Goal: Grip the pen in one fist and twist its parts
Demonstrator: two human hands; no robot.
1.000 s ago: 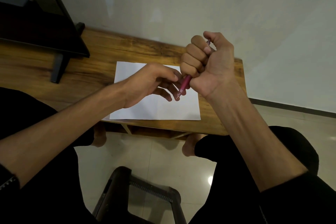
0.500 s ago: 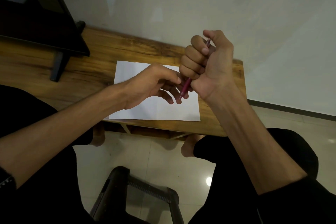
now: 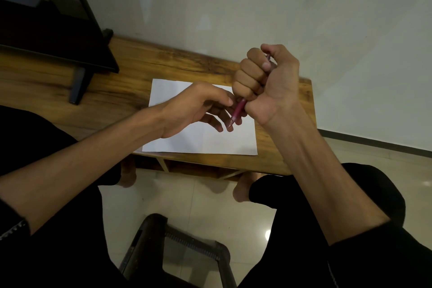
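Most of the red pen (image 3: 238, 111) was hidden inside the right hand (image 3: 268, 84), whose fingers were curled in a fist round its barrel; only the lower part and tip showed below the fist, and a bit of the top end beside the thumb. The left hand (image 3: 198, 107) hovered just beside the pen's tip with fingers loosely curled; whether they touched the pen could not be told. Both hands were above a white sheet of paper (image 3: 205, 140) lying on the wooden worktop (image 3: 131, 77). A dark monitor (image 3: 46, 30) was cut off at the left edge.
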